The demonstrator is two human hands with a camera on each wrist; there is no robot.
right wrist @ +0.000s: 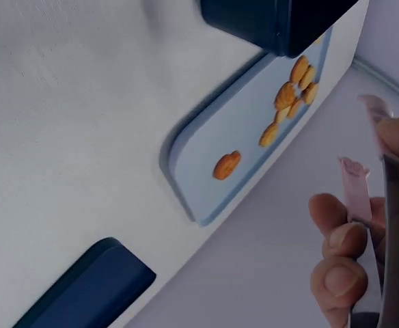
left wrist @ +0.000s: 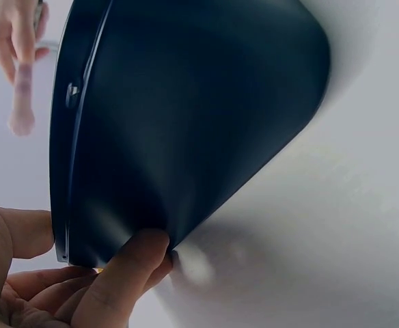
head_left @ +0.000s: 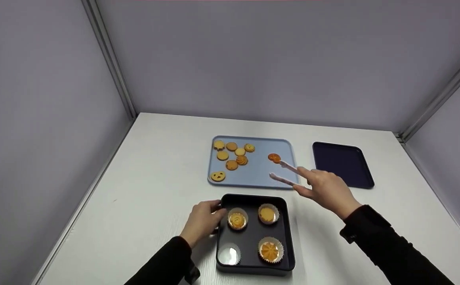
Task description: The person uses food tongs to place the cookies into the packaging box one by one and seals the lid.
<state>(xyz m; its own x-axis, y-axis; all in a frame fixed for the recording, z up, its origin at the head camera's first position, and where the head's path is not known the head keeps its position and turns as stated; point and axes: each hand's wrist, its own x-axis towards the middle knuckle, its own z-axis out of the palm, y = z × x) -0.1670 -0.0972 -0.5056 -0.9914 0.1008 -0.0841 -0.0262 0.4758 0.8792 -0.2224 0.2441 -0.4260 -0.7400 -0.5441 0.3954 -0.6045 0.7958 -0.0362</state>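
My left hand (head_left: 203,222) grips the left wall of a deep black baking pan (head_left: 249,233), thumb over the rim. Inside the pan stand several white paper cups; three have cookies in them, such as the flower-patterned cookie (head_left: 270,251), and the front-left paper cup (head_left: 229,254) shows only a shiny white inside. In my right hand (head_left: 329,190) I hold tongs (head_left: 289,167) with pink tips, their arms spread apart with nothing between. One tip overlaps a dark orange cookie (head_left: 274,157) on the light blue tray (head_left: 257,174) in the head view.
Several cookies of different shapes, among them a round cookie (head_left: 222,155), lie on the left half of the light blue tray, behind the pan. A dark navy tray (head_left: 340,164) lies at the back right. Grey panels enclose the white table (head_left: 154,170).
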